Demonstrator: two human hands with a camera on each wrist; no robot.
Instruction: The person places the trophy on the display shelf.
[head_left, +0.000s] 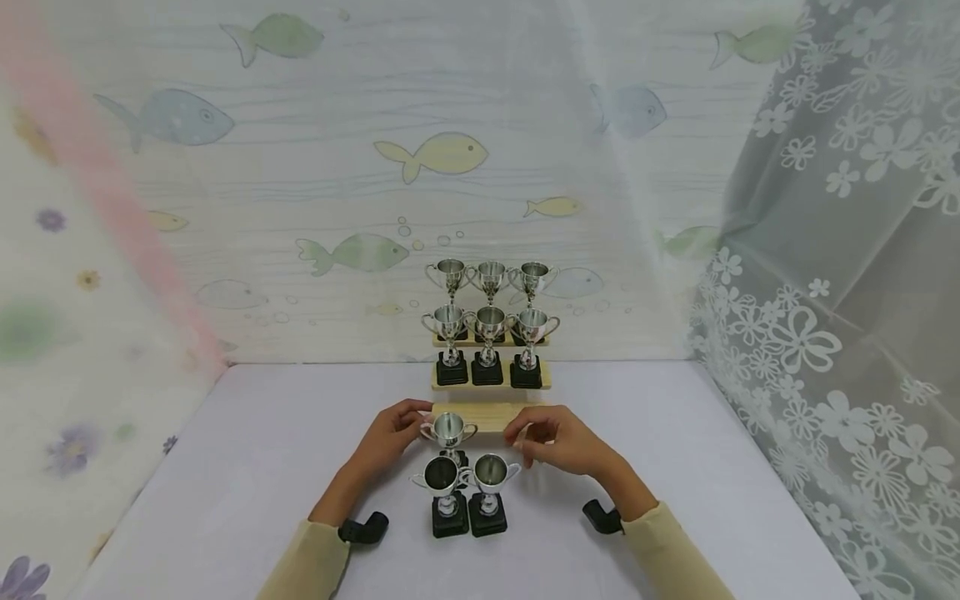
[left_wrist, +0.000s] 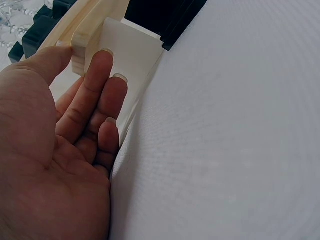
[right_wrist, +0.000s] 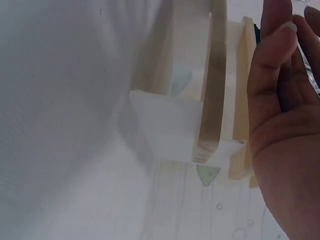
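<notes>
A stepped wooden display stand (head_left: 487,414) stands at the middle of the table, its lowest board bare on top. At that board's left end is my left hand (head_left: 393,433); in the left wrist view the thumb (left_wrist: 55,57) touches the board's end, the other fingers loosely bent beside it. My right hand (head_left: 562,437) hovers at the right end, fingers loosely curled and holding nothing. In front stand three small silver trophy cups on black bases: one rear cup (head_left: 448,431), a front left cup (head_left: 441,475) and a front right cup (head_left: 491,472).
Three trophy cups (head_left: 489,325) line the middle board, and three more cups (head_left: 491,279) the top board behind. A fish-patterned curtain (head_left: 315,183) hangs at the back, a floral lace curtain (head_left: 802,375) on the right. White cloth (head_left: 247,467) covers the table.
</notes>
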